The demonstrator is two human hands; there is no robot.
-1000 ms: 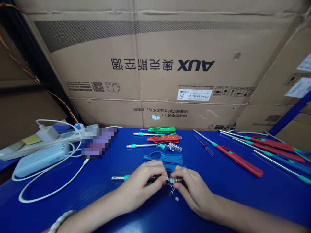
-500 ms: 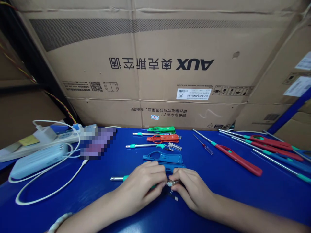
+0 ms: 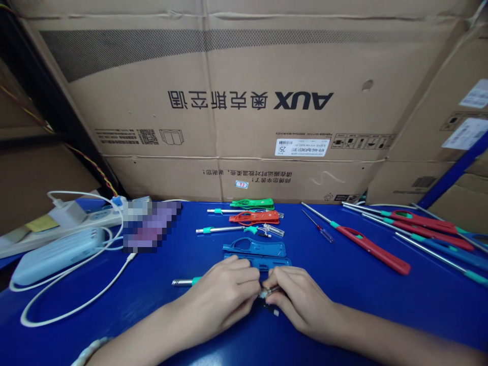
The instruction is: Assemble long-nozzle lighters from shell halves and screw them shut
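Close together at the front middle are my left hand (image 3: 231, 290) and my right hand (image 3: 301, 292), both closed. Between the right thumb and fingers is a small lighter fuel tank (image 3: 272, 290), its pale valve end facing left. The left fingers pinch at that end; what they grip is hidden. A metal lighter tube (image 3: 182, 282) with a green collar sticks out left from under my left hand. Below the fingertips hangs a small black igniter piece with a white tip (image 3: 275, 312). Just beyond my hands lie two blue lighter shell halves (image 3: 253, 247), the nearer partly covered.
Farther back lie an orange shell (image 3: 254, 218), a green shell (image 3: 253, 204) and a loose tube (image 3: 221, 230). At right are a screwdriver (image 3: 324, 233), a red lighter (image 3: 371, 249) and several others. A power bank (image 3: 57, 254), cables and power strip occupy the left. Cardboard (image 3: 244, 61) stands behind.
The fuel tank's valve end has tilted and sits closer to my left fingertips, with less of it showing. The view has shifted slightly; other things stay put.
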